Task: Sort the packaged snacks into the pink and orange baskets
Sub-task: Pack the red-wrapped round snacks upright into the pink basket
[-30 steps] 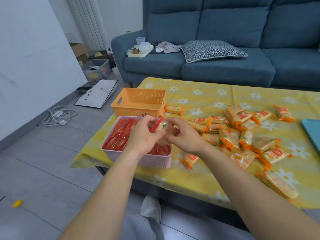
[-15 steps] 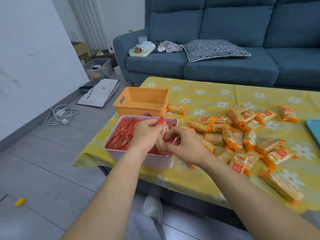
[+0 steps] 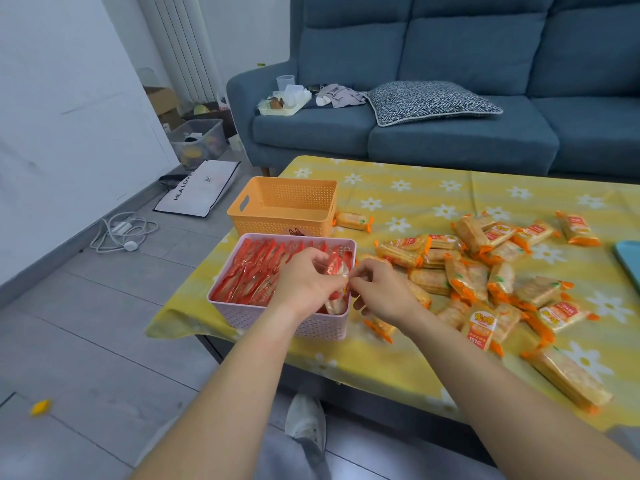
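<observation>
Blue sofa stands behind the table, which is covered in yellow cloth with a daisy print. White bag lies flat on the floor to the left, black lettering legible as "HLA LO", the rest cut off. Orange basket sits at the table's far-left corner. Pink basket is directly in front of it, the two walls touching or nearly so. Red packets fill the pink basket on edge, long axes running away from the viewer. Orange packets lie in a loose heap on the table right of the baskets, pointing every way. Their red labels carry yellow characters that are too small to read. Left hand has its fingers curled round a red-and-clear packet at the pink basket's right end. The packet stands on end, lower tip down among the red packets. Right hand has curled fingers, with thumb and forefinger pinching that packet's right edge.
</observation>
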Motion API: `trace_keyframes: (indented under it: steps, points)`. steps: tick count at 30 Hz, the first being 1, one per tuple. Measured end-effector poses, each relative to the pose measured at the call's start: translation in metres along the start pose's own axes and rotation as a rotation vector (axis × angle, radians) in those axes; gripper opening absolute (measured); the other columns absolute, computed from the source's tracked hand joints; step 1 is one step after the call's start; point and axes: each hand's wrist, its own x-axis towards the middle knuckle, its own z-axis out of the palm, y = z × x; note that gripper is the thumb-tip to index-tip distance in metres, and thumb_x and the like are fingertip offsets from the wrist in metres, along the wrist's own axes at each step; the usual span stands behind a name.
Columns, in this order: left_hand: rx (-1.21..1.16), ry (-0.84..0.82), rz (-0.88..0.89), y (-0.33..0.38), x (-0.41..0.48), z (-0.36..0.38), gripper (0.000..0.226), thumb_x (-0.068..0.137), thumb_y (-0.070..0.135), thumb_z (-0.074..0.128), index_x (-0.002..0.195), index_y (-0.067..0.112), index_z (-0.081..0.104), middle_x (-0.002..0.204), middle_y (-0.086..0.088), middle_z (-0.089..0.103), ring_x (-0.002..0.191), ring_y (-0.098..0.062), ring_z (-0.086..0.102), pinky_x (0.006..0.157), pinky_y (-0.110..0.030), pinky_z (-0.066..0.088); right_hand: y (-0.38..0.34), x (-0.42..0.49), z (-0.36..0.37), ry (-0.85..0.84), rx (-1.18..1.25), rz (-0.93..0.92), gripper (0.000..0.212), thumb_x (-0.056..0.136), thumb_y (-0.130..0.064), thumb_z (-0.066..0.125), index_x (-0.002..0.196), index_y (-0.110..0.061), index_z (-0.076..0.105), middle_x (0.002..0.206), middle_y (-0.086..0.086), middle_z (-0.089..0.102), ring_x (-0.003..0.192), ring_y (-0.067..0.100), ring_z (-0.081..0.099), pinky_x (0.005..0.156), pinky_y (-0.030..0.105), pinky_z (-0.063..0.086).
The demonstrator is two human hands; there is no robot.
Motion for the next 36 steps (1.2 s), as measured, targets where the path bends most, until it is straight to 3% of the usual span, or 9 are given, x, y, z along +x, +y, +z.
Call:
trace_keyframes:
  steps: [4,7,10,14,18,22,28,32,36]
  points:
    - [-0.037,-0.052,-0.009,0.005,0.001,0.002,0.005,0.094,0.018,0.070,0.094,0.012,0.072,0.094,-0.015,0.076,0.086,-0.027,0.075,0.071,-0.042,0.065,0.001,0.001,0.000,-0.020,0.051,0.066,0.010,0.093,-0.019,0.055,0.101,-0.014,0.052,0.080,0.007,0.069,0.059,0.017,0.066,0.059,0.041,0.056]
    - [0.051,-0.024,0.009,-0.001,0.008,0.001,0.016,0.096,0.019,0.070,0.108,0.009,0.071,0.104,-0.008,0.074,0.089,-0.024,0.073,0.069,-0.041,0.065,-0.001,0.003,0.000,-0.069,0.035,0.144,0.019,0.093,-0.031,0.055,0.100,-0.013,0.054,0.081,0.006,0.069,0.056,0.017,0.065,0.053,0.035,0.054]
    - [0.371,0.018,0.078,-0.008,0.018,0.004,0.007,0.095,0.035,0.069,0.100,0.030,0.071,0.093,0.006,0.074,0.090,-0.017,0.070,0.082,-0.046,0.060,-0.009,0.007,0.000,-0.082,-0.024,0.159,0.021,0.094,-0.026,0.054,0.079,-0.011,0.058,0.075,0.009,0.066,0.056,0.021,0.064,0.050,0.033,0.051]
    - [0.417,-0.041,0.058,-0.011,0.026,0.006,0.019,0.096,0.038,0.066,0.111,0.026,0.068,0.104,0.003,0.071,0.097,-0.018,0.066,0.089,-0.043,0.055,-0.021,0.006,-0.006,-0.060,-0.166,0.142,0.026,0.090,-0.018,0.054,0.070,-0.005,0.064,0.069,0.014,0.073,0.059,0.031,0.071,0.054,0.039,0.059]
    - [0.124,-0.172,-0.028,-0.013,0.020,-0.006,0.034,0.088,0.043,0.076,0.113,0.022,0.067,0.104,0.001,0.071,0.081,-0.013,0.064,0.053,-0.025,0.048,-0.025,0.007,-0.011,-0.057,-0.265,0.100,0.029,0.085,-0.008,0.048,0.066,-0.002,0.068,0.063,0.016,0.072,0.055,0.030,0.069,0.060,0.038,0.062]
    - [0.118,-0.153,-0.012,-0.018,0.020,-0.006,0.036,0.082,0.031,0.085,0.111,0.020,0.067,0.093,-0.001,0.064,0.069,-0.014,0.058,0.043,-0.019,0.041,-0.020,0.010,-0.011,-0.042,-0.076,0.136,0.027,0.088,-0.007,0.047,0.067,-0.004,0.063,0.067,0.020,0.071,0.053,0.028,0.064,0.052,0.035,0.057]
    - [0.286,-0.165,0.031,-0.018,0.024,-0.004,0.040,0.077,0.033,0.088,0.110,0.023,0.067,0.104,-0.002,0.064,0.089,-0.020,0.062,0.083,-0.037,0.051,-0.022,-0.007,-0.011,-0.178,0.135,0.249,0.040,0.095,-0.053,0.058,0.083,-0.015,0.057,0.074,0.006,0.063,0.058,0.019,0.060,0.050,0.028,0.053]
    - [0.401,-0.155,0.013,-0.018,0.025,-0.001,0.033,0.077,0.038,0.087,0.099,0.029,0.064,0.088,0.009,0.061,0.083,-0.018,0.061,0.090,-0.046,0.054,-0.019,0.003,-0.010,-0.235,0.096,0.298,0.035,0.091,-0.044,0.069,0.077,-0.013,0.059,0.074,0.006,0.061,0.053,0.016,0.060,0.046,0.026,0.053]
    - [0.534,-0.121,-0.011,-0.016,0.020,0.003,0.042,0.078,0.046,0.084,0.104,0.028,0.056,0.095,0.008,0.064,0.090,-0.020,0.064,0.083,-0.042,0.053,-0.022,0.013,-0.006,-0.224,-0.019,0.314,0.021,0.092,-0.030,0.070,0.082,-0.013,0.064,0.076,0.006,0.066,0.056,0.015,0.064,0.048,0.028,0.056]
